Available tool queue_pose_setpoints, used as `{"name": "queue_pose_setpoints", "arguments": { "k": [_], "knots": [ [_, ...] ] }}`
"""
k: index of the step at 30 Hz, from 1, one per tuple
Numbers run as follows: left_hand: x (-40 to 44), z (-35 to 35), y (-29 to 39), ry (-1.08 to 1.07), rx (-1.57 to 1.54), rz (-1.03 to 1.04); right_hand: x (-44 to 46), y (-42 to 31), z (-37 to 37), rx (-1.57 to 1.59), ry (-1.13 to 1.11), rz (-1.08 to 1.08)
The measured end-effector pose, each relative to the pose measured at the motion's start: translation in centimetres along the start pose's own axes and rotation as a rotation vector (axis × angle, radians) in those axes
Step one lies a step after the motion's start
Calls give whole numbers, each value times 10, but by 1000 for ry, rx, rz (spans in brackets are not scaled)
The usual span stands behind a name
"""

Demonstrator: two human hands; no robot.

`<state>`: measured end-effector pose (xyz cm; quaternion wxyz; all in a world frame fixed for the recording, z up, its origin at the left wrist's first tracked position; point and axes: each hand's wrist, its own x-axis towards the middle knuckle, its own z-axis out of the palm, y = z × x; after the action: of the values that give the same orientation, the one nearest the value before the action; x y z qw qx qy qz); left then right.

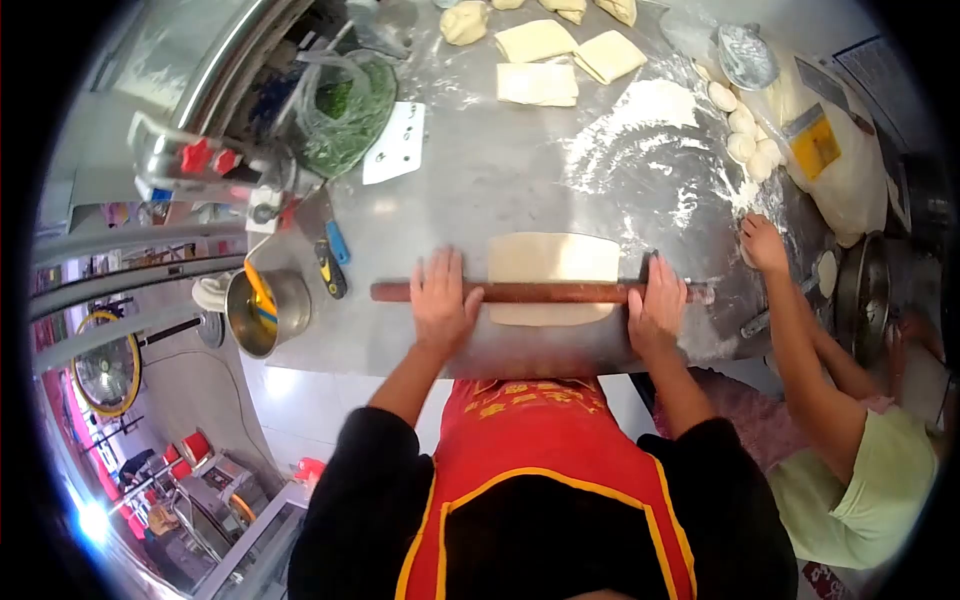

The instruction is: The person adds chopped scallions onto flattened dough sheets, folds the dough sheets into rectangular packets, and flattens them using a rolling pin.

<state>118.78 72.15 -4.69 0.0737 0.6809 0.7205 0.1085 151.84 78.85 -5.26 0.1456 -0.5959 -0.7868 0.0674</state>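
A flat, pale rectangle of dough [553, 262] lies on the metal table, near its front edge. Across it, left to right, rests a brown wooden rolling pin [555, 292]. My left hand [443, 303] lies on the pin's left part, beside the dough, fingers stretched forward. On the pin's right part lies my right hand [657, 305], just past the dough's right edge, its fingers also extended. Folded dough pieces [537, 84] sit at the back of the table, and white flour [655, 105] is spread to their right.
At the left are a metal pot [268, 314], a yellow-black handled tool [330, 268], a white scraper [396, 143] and a bag of greens [345, 110]. Another person's hand [764, 243] touches the table at right, near small dough balls [741, 147] and a flour bag [835, 150].
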Motion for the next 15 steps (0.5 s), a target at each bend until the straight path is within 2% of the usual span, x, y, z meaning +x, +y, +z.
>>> {"name": "queue_pose_setpoints", "arguments": {
  "k": [5, 8, 11, 12, 15],
  "knots": [
    [107, 1, -13, 42, 251, 40, 107, 11, 15, -159, 53, -34],
    [152, 7, -23, 75, 272, 12, 147, 15, 24, -181, 108, -39],
    [128, -1, -16, 7, 183, -1, 125, 12, 15, -118, 117, -113],
    [99, 1, -14, 26, 230, 20, 99, 13, 12, -102, 83, -127],
    [13, -1, -3, 10, 33, 41, 12, 7, -11, 30, 7, -165]
  ]
}}
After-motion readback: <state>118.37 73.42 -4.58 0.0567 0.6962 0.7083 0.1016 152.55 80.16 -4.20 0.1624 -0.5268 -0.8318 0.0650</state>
